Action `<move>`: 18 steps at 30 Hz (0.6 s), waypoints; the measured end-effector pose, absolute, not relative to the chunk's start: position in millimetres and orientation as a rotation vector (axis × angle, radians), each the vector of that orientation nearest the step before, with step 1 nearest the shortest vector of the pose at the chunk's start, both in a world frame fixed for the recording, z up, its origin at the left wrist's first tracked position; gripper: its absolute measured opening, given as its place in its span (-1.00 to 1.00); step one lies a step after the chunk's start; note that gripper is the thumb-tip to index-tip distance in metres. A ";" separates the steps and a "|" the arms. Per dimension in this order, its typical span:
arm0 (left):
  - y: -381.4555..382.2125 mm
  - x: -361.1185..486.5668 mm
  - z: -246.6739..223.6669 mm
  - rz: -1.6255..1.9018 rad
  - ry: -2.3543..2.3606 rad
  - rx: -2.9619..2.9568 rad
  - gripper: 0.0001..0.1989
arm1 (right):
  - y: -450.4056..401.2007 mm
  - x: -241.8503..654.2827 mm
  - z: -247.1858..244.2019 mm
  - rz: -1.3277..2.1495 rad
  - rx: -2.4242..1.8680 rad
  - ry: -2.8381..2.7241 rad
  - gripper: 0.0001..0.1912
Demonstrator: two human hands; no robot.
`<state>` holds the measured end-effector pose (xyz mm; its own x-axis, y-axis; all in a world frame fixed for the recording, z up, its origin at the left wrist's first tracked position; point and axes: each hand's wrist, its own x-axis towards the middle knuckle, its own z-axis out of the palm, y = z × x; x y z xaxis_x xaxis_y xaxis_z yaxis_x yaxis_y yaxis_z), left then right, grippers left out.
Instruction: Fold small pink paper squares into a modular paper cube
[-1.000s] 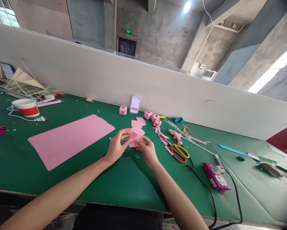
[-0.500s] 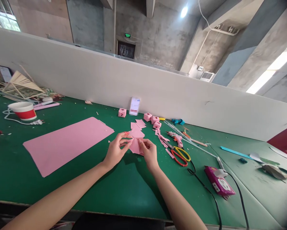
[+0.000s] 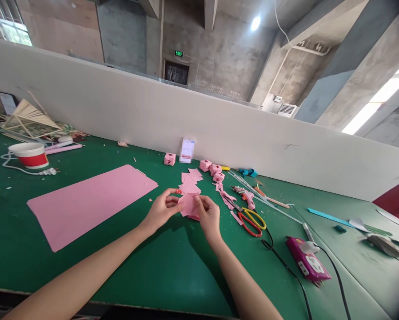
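Between my two hands is a small piece of pink paper (image 3: 189, 204), held up over the green table. My left hand (image 3: 162, 208) pinches its left edge between thumb and fingers. On the other edge, my right hand (image 3: 209, 215) grips it with the thumb on top. Just behind the held piece lie several cut pieces of pink paper (image 3: 190, 180). Farther back stand pink paper cubes (image 3: 205, 165) with dark cut-outs, and one more pink cube (image 3: 169, 159) sits apart to the left.
A large pink sheet (image 3: 89, 204) lies at left, near a red-and-white cup (image 3: 29, 155). To the right are scissors (image 3: 251, 222), a glue gun (image 3: 248, 198) and a magenta power strip (image 3: 308, 260) with black cords. A phone (image 3: 187, 150) leans on the white partition (image 3: 136, 115).
The pink paper between my hands has turned so that a flatter face shows. Both hands stay close together, and the view has shifted slightly.
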<state>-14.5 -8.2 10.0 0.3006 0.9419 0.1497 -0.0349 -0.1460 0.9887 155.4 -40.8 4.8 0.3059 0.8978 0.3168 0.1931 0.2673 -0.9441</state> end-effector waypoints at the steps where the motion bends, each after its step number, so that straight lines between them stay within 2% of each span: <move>1: -8.3 -14.4 11.0 1.062 0.896 1.423 -0.46 | -41.4 155.3 5.2 0.663 -1.228 -1.178 -0.51; 12: -5.3 -20.2 7.1 1.154 0.990 1.458 -0.49 | -39.8 156.6 -2.3 0.813 -1.182 -1.255 -0.60; 18: -8.6 -16.0 9.4 1.148 0.942 1.348 -0.45 | -40.3 155.4 -2.0 0.645 -1.199 -1.395 -0.67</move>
<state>-16.0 -8.6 9.4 0.2211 0.9678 0.1205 -0.0706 -0.1073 0.9917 155.4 -40.3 -2.0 0.1486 0.9103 0.3862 0.2953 0.3319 -0.8959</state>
